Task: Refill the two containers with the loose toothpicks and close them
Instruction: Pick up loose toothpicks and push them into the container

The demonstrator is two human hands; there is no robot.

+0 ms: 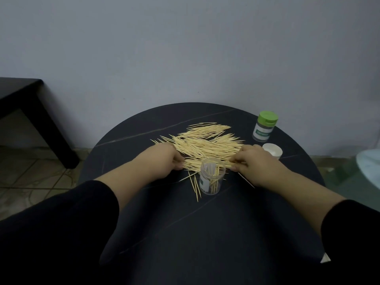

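Wooden toothpicks (205, 145) lie heaped on the dark table (164, 223); left hand (164, 159) and right hand (257, 161) each pinch some at the near edge, flanking 1 open clear jar (211, 177); 1 green-capped jar (264, 128) stands far right.

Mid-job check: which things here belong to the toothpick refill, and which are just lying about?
Job: loose wooden toothpicks; open clear plastic container; closed green-lidded container; round white lid.
Lying about: black side table; pale object at right edge.
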